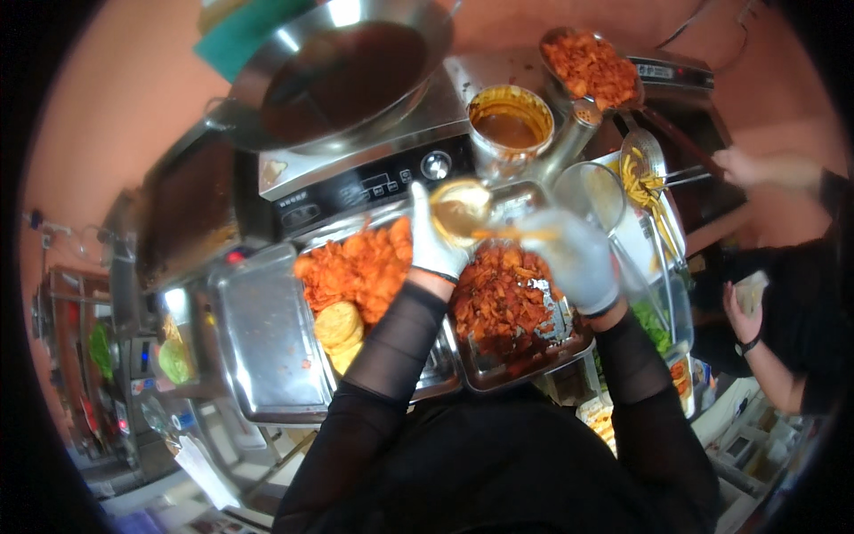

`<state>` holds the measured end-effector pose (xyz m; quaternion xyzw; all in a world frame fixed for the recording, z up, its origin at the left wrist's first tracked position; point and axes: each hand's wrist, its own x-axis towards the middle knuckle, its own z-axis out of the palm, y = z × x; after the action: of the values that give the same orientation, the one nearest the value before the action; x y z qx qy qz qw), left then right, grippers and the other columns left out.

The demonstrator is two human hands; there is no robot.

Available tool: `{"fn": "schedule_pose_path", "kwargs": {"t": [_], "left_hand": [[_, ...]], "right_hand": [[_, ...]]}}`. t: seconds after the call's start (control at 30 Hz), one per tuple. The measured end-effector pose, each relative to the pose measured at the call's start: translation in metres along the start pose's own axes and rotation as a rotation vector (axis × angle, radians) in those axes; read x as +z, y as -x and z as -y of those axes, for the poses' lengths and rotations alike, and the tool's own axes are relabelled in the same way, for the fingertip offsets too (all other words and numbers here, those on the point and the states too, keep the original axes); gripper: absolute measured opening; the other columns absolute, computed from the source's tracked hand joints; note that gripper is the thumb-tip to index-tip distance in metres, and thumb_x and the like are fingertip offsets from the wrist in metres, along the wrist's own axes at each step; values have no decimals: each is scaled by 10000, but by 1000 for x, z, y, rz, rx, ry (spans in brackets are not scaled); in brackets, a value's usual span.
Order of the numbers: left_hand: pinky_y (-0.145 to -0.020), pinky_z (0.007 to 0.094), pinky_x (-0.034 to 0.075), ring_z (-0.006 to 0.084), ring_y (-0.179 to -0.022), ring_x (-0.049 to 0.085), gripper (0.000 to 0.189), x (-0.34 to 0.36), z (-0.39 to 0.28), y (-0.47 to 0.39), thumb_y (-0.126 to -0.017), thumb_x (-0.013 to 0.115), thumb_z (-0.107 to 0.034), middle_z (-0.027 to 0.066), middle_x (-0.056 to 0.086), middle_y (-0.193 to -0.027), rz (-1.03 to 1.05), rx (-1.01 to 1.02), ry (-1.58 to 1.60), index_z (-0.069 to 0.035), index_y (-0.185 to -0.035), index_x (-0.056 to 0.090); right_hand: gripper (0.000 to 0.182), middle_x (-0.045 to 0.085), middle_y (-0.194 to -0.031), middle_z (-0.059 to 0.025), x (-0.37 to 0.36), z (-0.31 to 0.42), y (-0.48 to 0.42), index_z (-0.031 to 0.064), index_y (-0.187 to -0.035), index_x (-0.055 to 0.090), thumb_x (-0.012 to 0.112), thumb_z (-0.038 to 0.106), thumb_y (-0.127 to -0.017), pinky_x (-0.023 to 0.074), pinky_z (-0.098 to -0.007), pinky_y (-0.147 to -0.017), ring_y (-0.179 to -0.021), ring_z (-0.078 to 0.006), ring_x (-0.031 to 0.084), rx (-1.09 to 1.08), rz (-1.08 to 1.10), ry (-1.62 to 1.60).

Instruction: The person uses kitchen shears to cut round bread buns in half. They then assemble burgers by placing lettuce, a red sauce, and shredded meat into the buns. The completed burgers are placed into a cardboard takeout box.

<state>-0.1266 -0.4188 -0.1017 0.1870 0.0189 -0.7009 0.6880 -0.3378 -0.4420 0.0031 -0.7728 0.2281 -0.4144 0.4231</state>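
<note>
My left hand [437,243], in a white glove, holds up a pale round piece of bread [460,207] with brown sauce on its face. My right hand [580,263], also gloved and blurred by motion, grips a thin orange-brown utensil [504,234], perhaps a brush. The utensil's tip reaches the bread's lower edge. Below the hands sits a metal tray [470,370] of chopped, dark red-glazed meat [500,300]. Left of it, a second tray holds orange-red fried pieces [357,267] and stacked round flatbreads [339,327], partly behind my left forearm.
A bare steel tray [273,334] lies at left. Behind stand a wide pan of dark liquid [347,73], a sauce tub [512,127] and a cooker's control panel [373,183]. At right, a co-worker's hand [737,165] holds a strainer of fried pieces [590,70]; fries [640,180] lie nearby.
</note>
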Motion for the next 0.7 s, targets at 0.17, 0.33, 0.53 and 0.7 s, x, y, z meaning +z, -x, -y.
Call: {"fn": "schedule_pose_path", "kwargs": {"t": [0.17, 0.33, 0.53, 0.7], "left_hand": [[-1099, 557, 415, 330, -1207, 576, 622, 22, 21, 19, -1028, 463, -573, 160, 631, -1286, -127, -55, 86, -25, -1293, 591], [-1124, 568, 385, 339, -1222, 566, 497, 6, 17, 25, -1003, 541, -488, 135, 629, -1310, -74, -45, 144, -119, -1332, 591], [-1118, 593, 400, 356, -1226, 576, 566, -14, 4, 38, -962, 597, -513, 164, 619, -1341, -142, -64, 241, -85, -1332, 589], [-1065, 579, 491, 367, -1286, 569, 572, 14, 3, 59, -1025, 472, -568, 165, 598, -1368, -171, -31, 79, -109, -1352, 576]], "right_hand": [[195, 751, -1007, -106, 4, -3, -11, -2, -1081, 704, 727, -33, -891, 568, -300, -816, -922, -158, 718, 45, -159, 120], [198, 732, -1065, -83, 1, -11, -18, -14, -1122, 687, 714, -12, -926, 563, -279, -848, -935, -141, 695, 124, -273, -119], [169, 742, -1025, -117, -12, -67, -80, 26, -1100, 700, 708, 56, -934, 558, -294, -829, -938, -201, 726, -73, -359, 312], [178, 730, -1085, -142, -17, -156, -94, 110, -1106, 723, 674, 159, -942, 558, -397, -867, -1008, -344, 697, 128, -185, 666]]}}
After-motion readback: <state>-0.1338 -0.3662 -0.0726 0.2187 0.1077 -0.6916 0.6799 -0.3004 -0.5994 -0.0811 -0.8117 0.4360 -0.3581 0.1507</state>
